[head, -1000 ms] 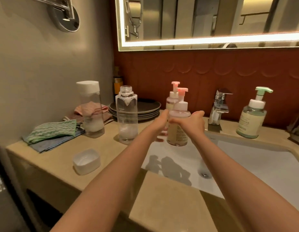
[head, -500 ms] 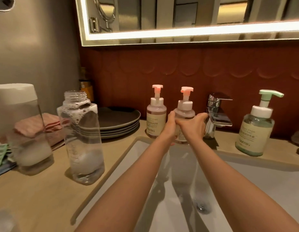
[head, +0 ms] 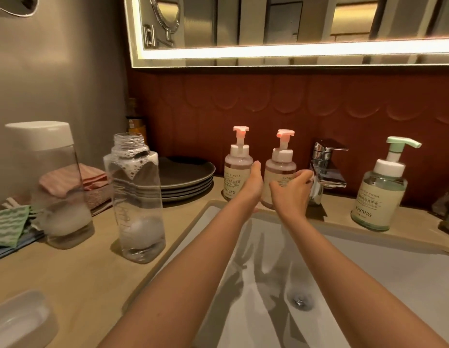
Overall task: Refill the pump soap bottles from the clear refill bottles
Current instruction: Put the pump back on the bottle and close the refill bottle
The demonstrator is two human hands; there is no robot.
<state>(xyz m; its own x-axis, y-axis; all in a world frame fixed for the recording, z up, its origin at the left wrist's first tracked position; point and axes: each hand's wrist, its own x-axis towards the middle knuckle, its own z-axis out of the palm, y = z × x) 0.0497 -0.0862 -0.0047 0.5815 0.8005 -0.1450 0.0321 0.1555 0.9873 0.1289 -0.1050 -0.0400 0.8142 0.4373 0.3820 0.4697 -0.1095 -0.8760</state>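
Two pink pump bottles stand at the back of the counter: the left pink pump bottle (head: 237,169) and the right pink pump bottle (head: 280,169), both upright with pumps on. My left hand (head: 253,185) is flat and open between them, against the right bottle's left side. My right hand (head: 290,193) curls around that bottle's lower right side. An uncapped clear refill bottle (head: 135,202) with foam inside stands at the left. A second clear refill bottle (head: 55,187) with a white cap stands further left. A green pump bottle (head: 379,194) stands right of the faucet.
The white sink basin (head: 369,285) lies under my forearms, with a chrome faucet (head: 324,167) behind it. Stacked dark plates (head: 185,179) and folded cloths (head: 92,182) sit at the back left. A loose white cap (head: 20,320) lies at the counter's front left.
The pink pump bottle went from the sink's front edge to the back of the counter beside the other pink one. My hands have since spread apart on it, and my left hand has opened.
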